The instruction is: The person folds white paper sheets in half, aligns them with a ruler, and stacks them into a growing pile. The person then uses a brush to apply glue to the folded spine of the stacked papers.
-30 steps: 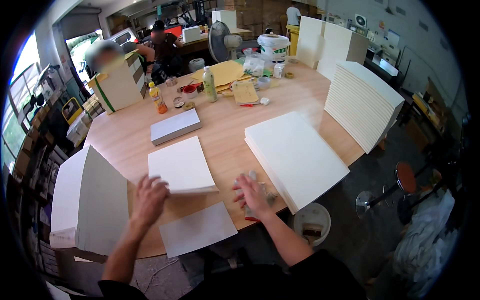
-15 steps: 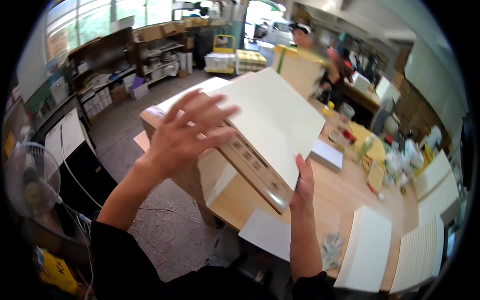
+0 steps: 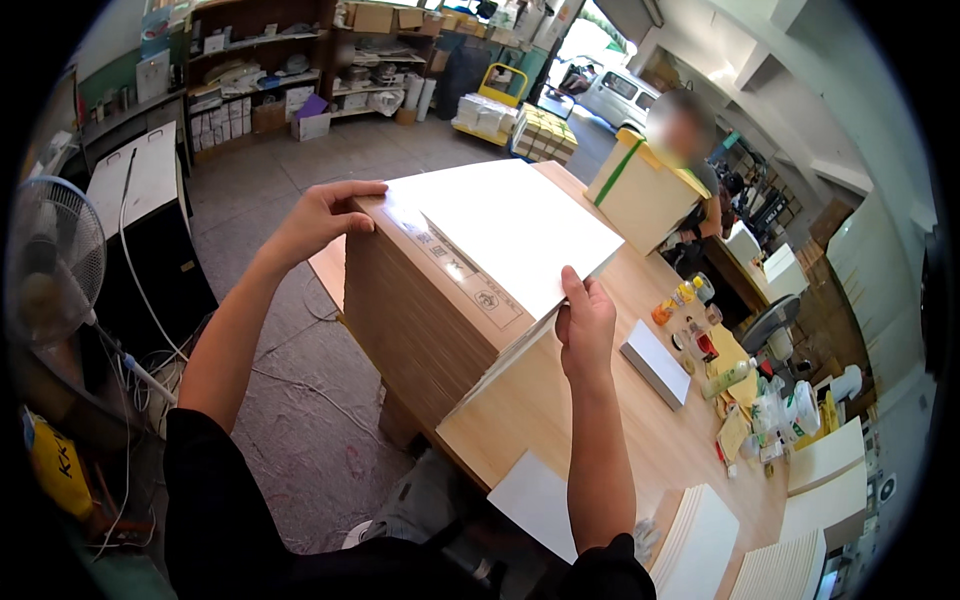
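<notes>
A white panel with a brown, printed strip along its near edge (image 3: 510, 220) lies on top of a tall stack of brown-edged panels (image 3: 405, 320) at the table's left end. My left hand (image 3: 325, 222) pinches the panel's left corner, fingers above and thumb at the edge. At the near right corner, my right hand (image 3: 586, 322) grips it with the thumb on top and the fingers curled beneath. Whether that corner rests fully on the stack cannot be made out.
The wooden table (image 3: 520, 425) also bears a small white stack (image 3: 655, 362), bottles (image 3: 675, 300), a white sheet (image 3: 535, 505) and piled white boards (image 3: 697, 545). A fan (image 3: 60, 250) stands at left. Across the table, a person (image 3: 685, 150) is behind a strapped pale block (image 3: 640, 190).
The panel, held tilted up before, now lies flatter on the stack. My left hand, spread and blurred above it earlier, has closed on its left corner. The right hand keeps its corner.
</notes>
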### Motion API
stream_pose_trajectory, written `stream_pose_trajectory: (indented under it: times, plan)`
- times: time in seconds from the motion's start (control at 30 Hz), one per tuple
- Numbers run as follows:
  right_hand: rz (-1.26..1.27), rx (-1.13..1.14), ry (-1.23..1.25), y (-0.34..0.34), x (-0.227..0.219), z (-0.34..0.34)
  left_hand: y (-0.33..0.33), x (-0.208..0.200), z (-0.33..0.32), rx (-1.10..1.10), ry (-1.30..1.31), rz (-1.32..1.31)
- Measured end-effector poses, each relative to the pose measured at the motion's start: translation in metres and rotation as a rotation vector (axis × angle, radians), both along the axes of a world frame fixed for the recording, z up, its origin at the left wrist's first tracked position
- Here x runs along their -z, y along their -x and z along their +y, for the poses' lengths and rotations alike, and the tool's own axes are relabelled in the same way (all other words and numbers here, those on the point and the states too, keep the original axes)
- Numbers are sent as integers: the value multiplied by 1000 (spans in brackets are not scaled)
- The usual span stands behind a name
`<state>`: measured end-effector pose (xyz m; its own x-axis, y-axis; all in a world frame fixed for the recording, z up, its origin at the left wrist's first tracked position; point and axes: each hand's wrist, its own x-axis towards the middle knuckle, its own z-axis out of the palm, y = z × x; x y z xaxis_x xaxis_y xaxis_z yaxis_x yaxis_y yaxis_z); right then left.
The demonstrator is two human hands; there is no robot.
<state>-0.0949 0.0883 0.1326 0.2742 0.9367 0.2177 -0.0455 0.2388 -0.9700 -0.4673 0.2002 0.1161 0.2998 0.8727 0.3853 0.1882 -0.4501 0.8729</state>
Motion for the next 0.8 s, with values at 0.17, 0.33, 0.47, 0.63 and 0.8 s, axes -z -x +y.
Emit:
stream_pose_trajectory:
  times: [0.17,0.33,0.47,0.63,0.8]
  plan:
    - [105,-116,38,-17,-2,-4,-3,2,-3,32,-13,-80]
    - [-27,167,-104,-26,7,-71,-1,1,-3,-5,-72,-8]
    - [-80,247,-27,-67,58,-179,-3,-11,-15,-15,-120,-83]
    - [-799,929,256,-150,164,-335,-61,-56,-89,-311,-857,-161]
    - [-1260,922,563,-164,218,-431,-249,-81,-192,599,-970,-204]
